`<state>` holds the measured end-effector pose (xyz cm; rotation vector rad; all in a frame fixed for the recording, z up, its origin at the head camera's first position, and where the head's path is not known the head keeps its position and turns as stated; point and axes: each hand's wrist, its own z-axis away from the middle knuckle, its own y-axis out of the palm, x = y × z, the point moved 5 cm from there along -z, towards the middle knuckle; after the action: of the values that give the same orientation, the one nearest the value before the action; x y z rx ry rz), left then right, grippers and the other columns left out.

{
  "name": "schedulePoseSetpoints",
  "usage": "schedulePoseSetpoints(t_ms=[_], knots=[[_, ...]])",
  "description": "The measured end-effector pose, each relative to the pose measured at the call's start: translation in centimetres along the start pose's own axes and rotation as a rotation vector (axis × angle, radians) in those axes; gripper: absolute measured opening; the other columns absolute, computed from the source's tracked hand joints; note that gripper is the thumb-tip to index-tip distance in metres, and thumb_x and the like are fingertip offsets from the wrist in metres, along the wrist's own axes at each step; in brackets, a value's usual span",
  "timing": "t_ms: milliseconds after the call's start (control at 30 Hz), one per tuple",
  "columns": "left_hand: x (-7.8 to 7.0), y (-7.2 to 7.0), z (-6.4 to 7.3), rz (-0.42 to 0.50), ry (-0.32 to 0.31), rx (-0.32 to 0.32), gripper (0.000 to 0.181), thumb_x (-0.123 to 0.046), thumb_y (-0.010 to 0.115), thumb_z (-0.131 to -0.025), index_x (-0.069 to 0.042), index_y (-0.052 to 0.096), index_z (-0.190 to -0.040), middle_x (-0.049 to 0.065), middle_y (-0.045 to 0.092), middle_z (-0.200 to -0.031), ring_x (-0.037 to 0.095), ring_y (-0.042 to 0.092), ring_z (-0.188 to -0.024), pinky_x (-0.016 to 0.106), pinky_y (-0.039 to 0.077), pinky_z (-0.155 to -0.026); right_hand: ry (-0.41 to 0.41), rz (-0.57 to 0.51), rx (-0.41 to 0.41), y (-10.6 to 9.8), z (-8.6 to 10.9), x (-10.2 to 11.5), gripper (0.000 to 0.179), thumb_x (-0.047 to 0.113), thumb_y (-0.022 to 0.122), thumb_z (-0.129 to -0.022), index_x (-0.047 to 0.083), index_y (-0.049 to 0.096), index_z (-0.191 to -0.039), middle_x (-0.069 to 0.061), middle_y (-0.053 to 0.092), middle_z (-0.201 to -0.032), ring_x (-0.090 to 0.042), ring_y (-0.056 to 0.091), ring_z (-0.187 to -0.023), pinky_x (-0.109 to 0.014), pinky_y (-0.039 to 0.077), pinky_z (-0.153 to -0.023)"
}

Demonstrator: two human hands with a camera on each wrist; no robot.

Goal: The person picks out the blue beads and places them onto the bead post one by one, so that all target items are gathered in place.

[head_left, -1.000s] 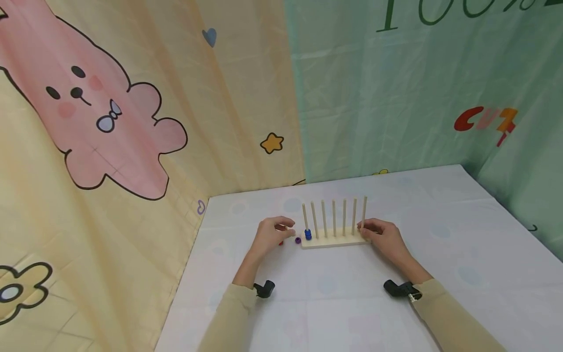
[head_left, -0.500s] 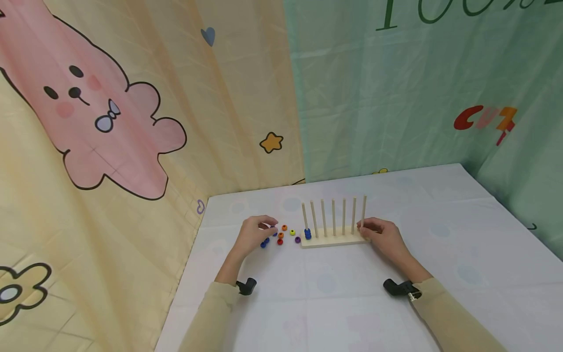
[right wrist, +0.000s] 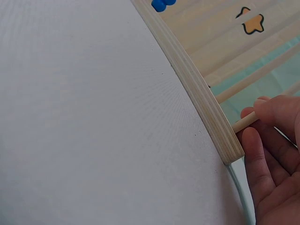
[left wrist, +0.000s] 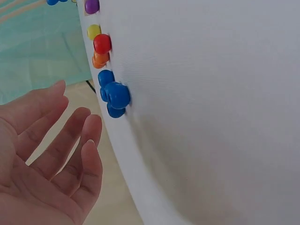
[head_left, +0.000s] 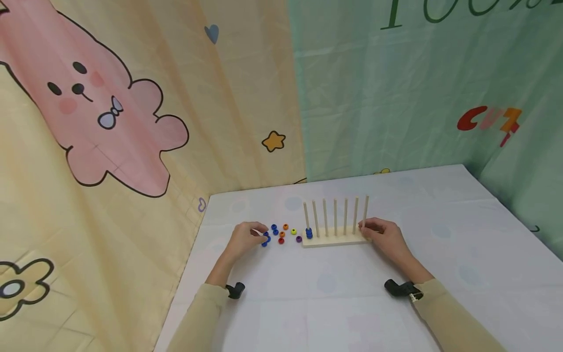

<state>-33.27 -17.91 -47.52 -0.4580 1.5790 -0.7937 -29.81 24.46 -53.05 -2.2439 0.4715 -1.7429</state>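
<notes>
My left hand (head_left: 242,239) hovers beside a cluster of loose blue beads (left wrist: 118,95), its fingers loosely bent. In the left wrist view nothing lies between those fingers, and a gap separates them from the beads. A wooden peg rack (head_left: 334,241) stands at the middle of the table, with a row of upright pegs. Two blue beads (head_left: 309,233) appear stacked on its leftmost peg. At the other end, my right hand (head_left: 384,239) pinches the rightmost peg (right wrist: 245,122) low down, near the base. The thumb and fingers partly hide that end.
Between the blue cluster and the rack lie orange beads (head_left: 282,234), a red bead (head_left: 281,240), a yellow bead (head_left: 293,231) and a purple bead (head_left: 299,239). A white cloth covers the table (head_left: 325,308). Printed curtains (head_left: 246,98) hang behind and at the sides.
My left hand has moved left, away from the rack, to the blue beads, uncovering the other loose beads. The right hand has stayed at the rightmost peg.
</notes>
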Motion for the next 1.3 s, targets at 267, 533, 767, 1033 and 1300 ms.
schedulePoseSetpoints(t_ms=[267,533,767,1033,1300], knots=[[1.6,0.5,0.1,-0.025,-0.016,0.036,0.022,-0.011,0.083,-0.082,-0.011,0.077,-0.104,0.0,0.073,-0.098,0.017,0.063,-0.085,0.032,0.053,-0.07,-0.001,-0.001,0.005,0.0,0.0,0.0,0.022,0.03,0.071,-0.096,0.014,0.074,-0.11,-0.004,0.074,-0.109,-0.013,0.066,-0.098,-0.021,0.053,-0.075],[2.3,0.6,0.3,-0.03,-0.048,0.037,0.021,-0.012,0.084,-0.082,-0.013,0.077,-0.102,-0.002,0.07,-0.094,0.018,0.061,-0.084,0.033,0.052,-0.07,-0.001,0.0,0.004,0.0,0.1,-0.1,0.022,0.031,0.071,-0.096,0.015,0.074,-0.111,-0.002,0.074,-0.109,-0.012,0.065,-0.097,-0.021,0.053,-0.075],[2.8,0.9,0.2,-0.049,-0.062,0.055,0.019,-0.016,0.085,-0.082,-0.016,0.078,-0.1,-0.003,0.067,-0.096,0.018,0.059,-0.086,0.032,0.051,-0.072,-0.008,0.003,0.003,0.0,0.1,0.0,0.022,0.028,0.071,-0.096,0.013,0.074,-0.112,-0.005,0.074,-0.109,-0.011,0.065,-0.098,-0.02,0.052,-0.076],[2.9,1.0,0.1,-0.055,-0.062,0.06,0.017,-0.017,0.085,-0.082,-0.016,0.078,-0.097,-0.001,0.065,-0.097,0.019,0.058,-0.085,0.033,0.051,-0.071,-0.002,0.008,-0.008,0.0,0.1,0.2,0.022,0.028,0.072,-0.096,0.012,0.074,-0.111,-0.005,0.074,-0.107,-0.013,0.065,-0.096,-0.02,0.052,-0.075],[3.0,1.2,-0.1,-0.069,-0.032,0.048,0.013,-0.016,0.085,-0.082,-0.016,0.077,-0.093,-0.001,0.064,-0.092,0.019,0.057,-0.082,0.033,0.05,-0.07,-0.011,0.0,-0.001,0.0,0.1,0.3,0.021,0.028,0.071,-0.096,0.013,0.074,-0.11,-0.004,0.074,-0.107,-0.013,0.065,-0.097,-0.02,0.052,-0.075]])
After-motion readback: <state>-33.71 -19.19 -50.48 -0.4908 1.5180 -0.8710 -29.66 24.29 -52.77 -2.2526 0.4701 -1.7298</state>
